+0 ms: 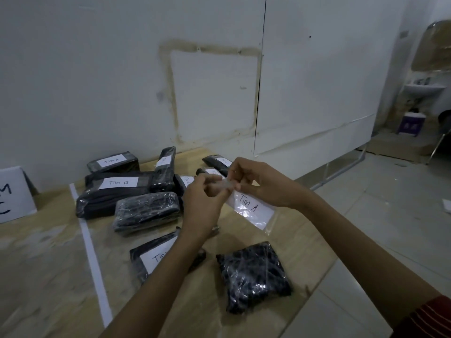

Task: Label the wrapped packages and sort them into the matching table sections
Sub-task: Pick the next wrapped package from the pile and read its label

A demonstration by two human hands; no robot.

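Looking down over a pale wood-grain tabletop (61, 276) set against a white wall (97, 69), with two bare arms reaching forward. The left hand (203, 203) and the right hand (261, 184) meet above the middle of the table. The fingertips of each are curled in, pinching the upper edge of a white paper label backed with clear tape (252, 209), handwritten "Tim A". The label hangs slanted below the right hand, lifted off the surface. A white tape strip (94, 259) runs from the far side to the near side, dividing the tabletop. Left of it stands a folded white card sign (13, 193) with large dark letters (only partly in frame). Right of it lie black packages wrapped in clear film: a far package labelled "Tim A" (112, 162), a long package labelled "Tim B" (114, 191) in front of it, an unlabelled package (146, 212) nearer still, and a near package with a half-hidden label (153, 259) under the left forearm. A second unlabelled package (253, 276) lies near the table's right edge. The wall bears a yellowish rectangular outline stain (170, 93). To the right is a pale tiled floor (390, 215), with a white washbasin (424, 89) and a purple and white box (412, 123) in the far corner.
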